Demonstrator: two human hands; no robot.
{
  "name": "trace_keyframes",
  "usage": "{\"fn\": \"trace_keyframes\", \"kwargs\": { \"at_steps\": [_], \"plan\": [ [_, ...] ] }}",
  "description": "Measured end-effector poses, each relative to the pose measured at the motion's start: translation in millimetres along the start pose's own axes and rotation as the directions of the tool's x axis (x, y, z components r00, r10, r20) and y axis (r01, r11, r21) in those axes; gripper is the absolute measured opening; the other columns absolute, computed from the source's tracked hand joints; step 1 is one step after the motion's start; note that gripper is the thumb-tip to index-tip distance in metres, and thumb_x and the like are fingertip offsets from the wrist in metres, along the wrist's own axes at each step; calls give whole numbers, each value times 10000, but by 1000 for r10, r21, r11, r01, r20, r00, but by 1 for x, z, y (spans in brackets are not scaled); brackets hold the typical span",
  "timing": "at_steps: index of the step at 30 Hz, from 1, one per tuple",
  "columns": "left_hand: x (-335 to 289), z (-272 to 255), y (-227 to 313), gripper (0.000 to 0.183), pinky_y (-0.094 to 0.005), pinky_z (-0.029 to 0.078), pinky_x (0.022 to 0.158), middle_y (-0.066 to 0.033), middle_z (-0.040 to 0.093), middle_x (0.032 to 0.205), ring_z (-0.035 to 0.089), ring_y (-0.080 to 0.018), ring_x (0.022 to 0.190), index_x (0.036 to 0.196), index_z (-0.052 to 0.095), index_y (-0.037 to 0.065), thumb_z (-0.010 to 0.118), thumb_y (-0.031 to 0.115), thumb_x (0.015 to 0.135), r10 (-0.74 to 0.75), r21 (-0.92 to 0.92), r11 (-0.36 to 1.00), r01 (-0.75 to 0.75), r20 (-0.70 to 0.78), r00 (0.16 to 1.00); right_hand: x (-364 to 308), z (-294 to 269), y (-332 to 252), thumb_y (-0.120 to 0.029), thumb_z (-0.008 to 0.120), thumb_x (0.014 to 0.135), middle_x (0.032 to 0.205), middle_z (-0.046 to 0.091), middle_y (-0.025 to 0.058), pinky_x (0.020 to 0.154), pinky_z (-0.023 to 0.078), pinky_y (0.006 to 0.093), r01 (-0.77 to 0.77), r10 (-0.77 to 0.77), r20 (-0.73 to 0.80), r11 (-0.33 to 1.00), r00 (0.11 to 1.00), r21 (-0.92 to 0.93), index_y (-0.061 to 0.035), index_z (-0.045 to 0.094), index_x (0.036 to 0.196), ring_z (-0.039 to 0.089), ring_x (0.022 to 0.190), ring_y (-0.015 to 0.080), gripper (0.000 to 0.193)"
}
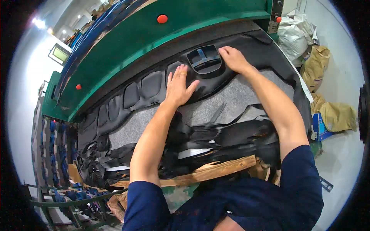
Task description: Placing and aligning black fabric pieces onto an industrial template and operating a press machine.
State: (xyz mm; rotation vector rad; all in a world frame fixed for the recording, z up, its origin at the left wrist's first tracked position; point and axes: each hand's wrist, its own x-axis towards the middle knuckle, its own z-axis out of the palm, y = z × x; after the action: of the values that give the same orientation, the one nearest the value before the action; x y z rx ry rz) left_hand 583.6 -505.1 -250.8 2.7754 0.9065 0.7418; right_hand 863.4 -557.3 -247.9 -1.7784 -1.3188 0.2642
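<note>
A black-rimmed cutting die (211, 68) with blue crossbars inside lies on a black sheet of leather-like material (266, 50). My right hand (234, 59) is at the right edge of the die, its fingers bent and closed on the rim. To the left of the die, my left hand (177, 86) rests flat on the sheet with the fingers stretched and the thumb out to the side. Several rounded panel outlines (151, 84) run along the sheet to the left. Below them spreads a grey speckled area (204, 109).
A green press beam (135, 48) with red buttons spans the far side. Black scrap strips (200, 134) heap along the near edge above a wooden board (216, 171). White sacks (295, 34), brown sacks (315, 67) and a blue box (320, 129) stand at the right.
</note>
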Motion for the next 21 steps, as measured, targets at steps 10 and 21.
{"fn": "trace_keyframes", "kwargs": {
  "at_steps": [10, 21],
  "plan": [
    [-291, -124, 4, 437, -476, 448, 1046, -235, 612, 1290, 569, -431, 1234, 1225, 613, -36, 719, 16, 805, -92, -128, 990, 58, -280, 956, -269, -41, -63, -51, 644, 930, 970, 710, 131, 800, 520, 305, 53, -51, -18, 991, 999, 123, 28, 686, 1048, 675, 879, 198, 149],
    [-423, -112, -23, 195, -446, 520, 723, -160, 694, 886, 650, -369, 789, 964, 685, -11, 580, 11, 801, -276, 17, 943, 331, -515, 812, -365, 48, -133, -66, 755, 749, 755, 708, 56, 668, 469, 361, 114, -176, -153, 932, 972, -345, -79, 688, 746, 659, 696, 247, 68]
  ]
}}
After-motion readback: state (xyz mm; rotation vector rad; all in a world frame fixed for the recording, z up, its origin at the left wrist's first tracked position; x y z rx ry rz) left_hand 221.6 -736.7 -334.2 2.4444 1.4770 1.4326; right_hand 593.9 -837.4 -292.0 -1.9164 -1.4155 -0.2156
